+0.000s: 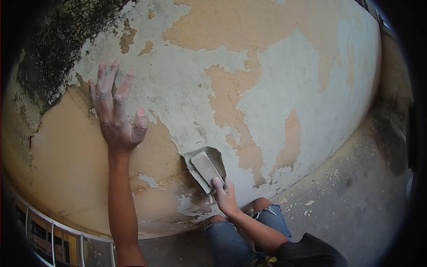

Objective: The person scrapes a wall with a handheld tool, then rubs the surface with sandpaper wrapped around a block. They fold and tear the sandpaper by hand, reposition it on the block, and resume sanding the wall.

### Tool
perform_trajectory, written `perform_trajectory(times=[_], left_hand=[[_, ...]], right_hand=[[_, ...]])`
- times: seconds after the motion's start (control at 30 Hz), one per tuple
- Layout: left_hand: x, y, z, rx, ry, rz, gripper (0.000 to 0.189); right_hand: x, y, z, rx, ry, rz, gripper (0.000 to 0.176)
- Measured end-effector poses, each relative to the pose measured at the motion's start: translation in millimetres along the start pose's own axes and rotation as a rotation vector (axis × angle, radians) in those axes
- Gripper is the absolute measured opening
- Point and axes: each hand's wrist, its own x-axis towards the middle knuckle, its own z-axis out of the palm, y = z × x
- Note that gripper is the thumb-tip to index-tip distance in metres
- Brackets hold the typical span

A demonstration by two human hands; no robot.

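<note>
Head view: below the flat scraper, bent knees are sitting close to the wall, where dropping flakes could be catching them. The right hand is gripping the scraper's lower end, thumb on its face; it could be lurching and scraping knuckles if the curled paint sheet around the scraper suddenly gives. Up and left of the scraper, the left hand is leaning with spread, empty fingers; dust could be making it slide. Beyond, a dark, rough patch is possibly weakening.
</note>
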Motion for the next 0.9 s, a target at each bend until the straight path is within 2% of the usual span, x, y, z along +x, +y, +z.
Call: perform_trajectory(times=[0.07,0.2,0.23,0.37,0.43,0.5,0.53,0.6,0.63,0.7,0.73,0.8,0.87,0.9], left_hand=[[0,-3,-2,0.013,-0.01,0.016,0.059],[1,-2,-2,0.008,-0.011,0.026,0.058],[-2,1,-3,-0.005,-0.041,0.019,0.058],[1,2,-10,-0.006,-0.041,0.053,0.055],[2,-1,-19,-0.006,-0.059,0.095,0.055],[1,-6,-24,-0.178,-0.196,0.22,0.051],[9,1,-30,-0.252,-0.134,0.236,0.037],[5,11,-45,-0.311,-0.152,0.25,0.034],[-3,20,-54,-0.399,-0.197,0.265,0.033],[-24,37,-50,-0.436,-0.086,0.267,0.029],[-40,42,-50,-0.399,-0.128,0.263,0.027],[-76,43,-42,-0.366,-0.163,0.304,0.026],[-106,42,-22,-0.342,-0.079,0.217,0.025],[-109,44,-17,-0.357,-0.065,0.232,0.025]], right_hand=[[-31,54,-17,-0.026,0.047,0.024,0.04],[-34,34,-17,0.015,0.102,0.053,0.042],[-24,33,-19,-0.153,0.091,0.029,0.042],[2,-28,0,0.085,-0.036,0.028,0.04],[-19,24,0,0.038,0.008,-0.001,0.038],[-39,60,-6,-0.006,0.165,-0.143,0.04],[-33,39,-5,-0.014,0.156,-0.166,0.04],[-31,2,1,-0.05,0.098,-0.049,0.039],[-15,-16,7,-0.096,0.079,-0.156,0.04],[4,-69,14,0.039,-0.039,-0.117,0.041],[3,-58,11,0.057,-0.043,-0.107,0.041],[0,-17,-2,-0.133,0.038,-0.045,0.04],[-26,31,-23,-0.048,0.011,0.086,0.041],[-31,43,-27,-0.042,0.033,0.075,0.041]])
